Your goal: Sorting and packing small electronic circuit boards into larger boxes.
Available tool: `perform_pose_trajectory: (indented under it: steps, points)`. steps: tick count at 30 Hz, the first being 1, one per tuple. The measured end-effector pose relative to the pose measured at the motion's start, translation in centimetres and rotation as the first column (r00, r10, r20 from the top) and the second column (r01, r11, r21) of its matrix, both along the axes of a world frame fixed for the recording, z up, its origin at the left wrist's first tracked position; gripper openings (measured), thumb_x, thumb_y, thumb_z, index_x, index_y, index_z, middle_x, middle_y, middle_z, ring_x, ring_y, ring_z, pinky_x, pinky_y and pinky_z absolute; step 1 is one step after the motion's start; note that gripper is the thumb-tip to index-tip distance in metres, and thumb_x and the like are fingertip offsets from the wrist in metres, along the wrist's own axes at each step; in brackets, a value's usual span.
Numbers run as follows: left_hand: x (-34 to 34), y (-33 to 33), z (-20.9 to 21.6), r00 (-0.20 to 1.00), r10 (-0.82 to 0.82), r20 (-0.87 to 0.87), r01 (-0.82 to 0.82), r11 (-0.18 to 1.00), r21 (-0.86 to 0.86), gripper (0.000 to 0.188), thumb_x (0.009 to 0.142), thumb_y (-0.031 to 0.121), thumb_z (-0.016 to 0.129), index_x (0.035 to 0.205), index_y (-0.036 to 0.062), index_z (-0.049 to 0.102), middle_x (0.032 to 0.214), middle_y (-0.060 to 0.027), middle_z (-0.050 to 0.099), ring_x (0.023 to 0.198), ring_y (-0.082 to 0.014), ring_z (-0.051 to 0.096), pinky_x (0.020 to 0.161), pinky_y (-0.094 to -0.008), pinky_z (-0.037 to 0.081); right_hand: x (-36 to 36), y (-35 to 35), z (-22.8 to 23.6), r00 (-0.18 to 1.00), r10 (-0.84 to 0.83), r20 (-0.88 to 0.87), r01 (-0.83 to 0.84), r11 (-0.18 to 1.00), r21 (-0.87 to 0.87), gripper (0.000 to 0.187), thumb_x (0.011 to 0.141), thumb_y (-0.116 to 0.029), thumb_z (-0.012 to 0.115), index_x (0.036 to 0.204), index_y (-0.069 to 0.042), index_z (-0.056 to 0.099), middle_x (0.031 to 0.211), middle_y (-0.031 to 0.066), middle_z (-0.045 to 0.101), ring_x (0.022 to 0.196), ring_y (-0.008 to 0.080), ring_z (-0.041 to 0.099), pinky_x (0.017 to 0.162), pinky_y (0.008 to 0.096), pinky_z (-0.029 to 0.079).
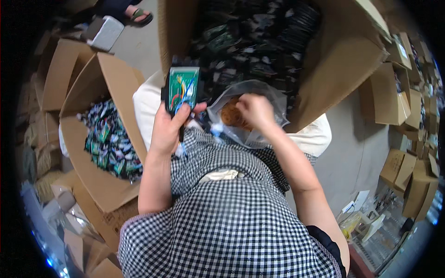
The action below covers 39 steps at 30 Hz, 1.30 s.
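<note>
My left hand (170, 127) is closed round a green circuit board (186, 78) that sits against a black backing. Red, yellow and blue wires cross the board, and my thumb presses near its lower end; white connectors dangle below. Between my legs stands a clear plastic bag (276, 99), its mouth open, with an orange-brown mass of small pieces (230, 113) inside. My right hand (257, 111) is over the bag's opening with its fingers curled together. They are slightly blurred, and whatever they pinch is hidden.
Ahead, a large cardboard box (340, 69) holds many dark electronic parts (252, 51). At my left another box (76, 148) is full of wired circuit boards (111, 143). More cartons (387, 95) line the right side. A person's sandalled foot (139, 16) is at the far left.
</note>
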State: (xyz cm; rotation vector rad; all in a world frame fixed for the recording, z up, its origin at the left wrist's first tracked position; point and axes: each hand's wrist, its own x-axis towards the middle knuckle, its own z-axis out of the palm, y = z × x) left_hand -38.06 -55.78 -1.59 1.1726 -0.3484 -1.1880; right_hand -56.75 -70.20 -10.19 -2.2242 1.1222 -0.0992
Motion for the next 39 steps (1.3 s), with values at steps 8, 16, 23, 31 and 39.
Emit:
perform_pose_trajectory:
  steps: [8, 16, 23, 31, 39]
  points:
    - [-1.4, 2.8, -0.8, 0.993, -0.012, 0.114, -0.003, 0.991, 0.132, 0.035, 0.092, 0.023, 0.058, 0.118, 0.0056, 0.042, 0.092, -0.011, 0.06, 0.053, -0.0096, 0.048, 0.043, -0.0217, 0.04, 2.4, 2.1, -6.1, 0.982, -0.19, 0.017, 0.19, 0.982, -0.006, 0.016, 0.08, -0.02, 0.056, 0.09, -0.012, 0.066, 0.089, 0.0151, 0.066, 0.081, 0.0337, 0.064, 0.07, 0.0454, 0.051]
    - [-2.2, 2.5, -1.7, 0.986, -0.088, -0.141, 0.08, 0.995, -0.064, 0.043, 0.092, 0.035, 0.056, 0.12, 0.0061, 0.043, 0.104, -0.0107, 0.059, 0.054, -0.0094, 0.046, 0.044, -0.021, 0.036, -1.5, 2.7, 5.0, 0.68, -0.228, 0.697, 0.069, 0.966, 0.249, 0.013, 0.08, -0.01, 0.064, 0.089, -0.001, 0.064, 0.084, 0.0092, 0.066, 0.079, 0.0198, 0.064, 0.072, 0.0307, 0.049]
    - [-3.5, 1.5, 0.4, 0.951, -0.104, -0.291, 0.083, 0.993, -0.083, 0.044, 0.088, 0.027, 0.064, 0.121, 0.0037, 0.045, 0.099, -0.0121, 0.061, 0.059, -0.0182, 0.055, 0.047, -0.0275, 0.046, -0.7, 3.2, 9.0, 0.519, -0.371, 0.77, -0.358, 0.724, 0.59, 0.014, 0.085, -0.004, 0.063, 0.098, 0.0, 0.06, 0.089, -0.0002, 0.064, 0.084, 0.0064, 0.058, 0.075, 0.0229, 0.048]
    - [-3.3, 1.5, -0.2, 0.832, -0.377, -0.408, 0.277, 0.918, -0.285, 0.047, 0.085, 0.031, 0.067, 0.117, 0.0013, 0.048, 0.097, -0.0142, 0.06, 0.055, -0.0138, 0.049, 0.043, -0.0229, 0.034, -1.7, 3.8, 8.0, 0.275, -0.65, 0.708, -0.584, 0.472, 0.66, 0.018, 0.084, -0.006, 0.062, 0.101, -0.001, 0.056, 0.085, 0.007, 0.064, 0.075, 0.0103, 0.06, 0.069, 0.0243, 0.049]
    - [-0.2, 1.0, 2.0, 0.7, -0.298, -0.649, 0.092, 0.939, -0.332, 0.045, 0.092, 0.033, 0.056, 0.114, -0.0038, 0.044, 0.099, -0.0116, 0.052, 0.057, -0.0086, 0.043, 0.049, -0.0207, 0.034, -5.1, 1.5, 5.9, 0.723, 0.181, 0.667, -0.691, 0.179, 0.701, 0.031, 0.086, -0.001, 0.05, 0.116, 0.002, 0.058, 0.083, 0.0167, 0.067, 0.056, 0.0124, 0.061, 0.055, 0.0227, 0.049]
